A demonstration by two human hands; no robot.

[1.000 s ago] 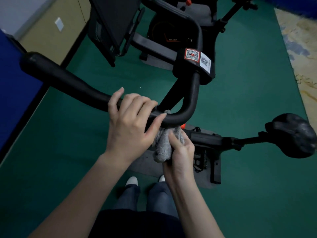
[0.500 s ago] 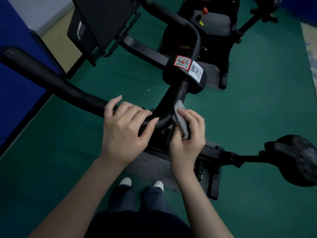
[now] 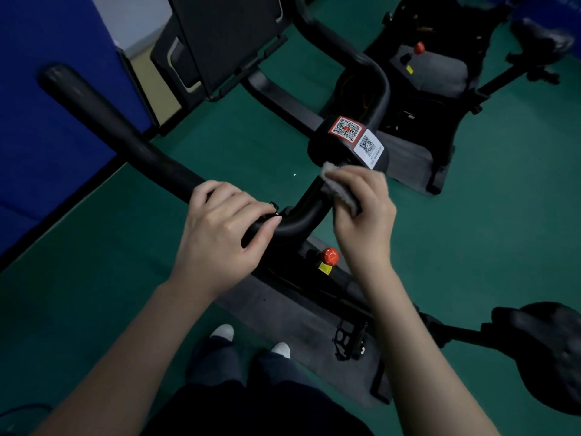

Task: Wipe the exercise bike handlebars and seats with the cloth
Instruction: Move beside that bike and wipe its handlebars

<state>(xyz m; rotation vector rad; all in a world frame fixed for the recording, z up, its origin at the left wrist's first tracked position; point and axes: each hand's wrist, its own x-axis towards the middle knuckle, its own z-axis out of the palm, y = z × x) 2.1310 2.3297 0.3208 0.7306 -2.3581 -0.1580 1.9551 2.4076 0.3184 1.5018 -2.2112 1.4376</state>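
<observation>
A black handlebar [image 3: 125, 136] runs from the upper left down to a curved bend at centre, then up to a hub with two QR stickers [image 3: 355, 136]. My left hand [image 3: 220, 234] is wrapped over the bar just left of the bend. My right hand [image 3: 361, 209] presses a grey cloth [image 3: 341, 188] against the bar's rising section right below the hub. The bike's black seat [image 3: 547, 350] sticks out at the lower right, apart from both hands.
A red knob [image 3: 329, 256] and yellow tag sit on the frame under the bend, with a pedal [image 3: 349, 341] lower down. A second bike [image 3: 434, 73] stands at the upper right, a black screen [image 3: 226, 36] at top. Blue wall panel left; green floor around; my white shoes below.
My right hand has carried the cloth from under the bend up the bar toward the sticker hub. My left hand has stayed gripping the bar. The view has shifted, revealing the red knob.
</observation>
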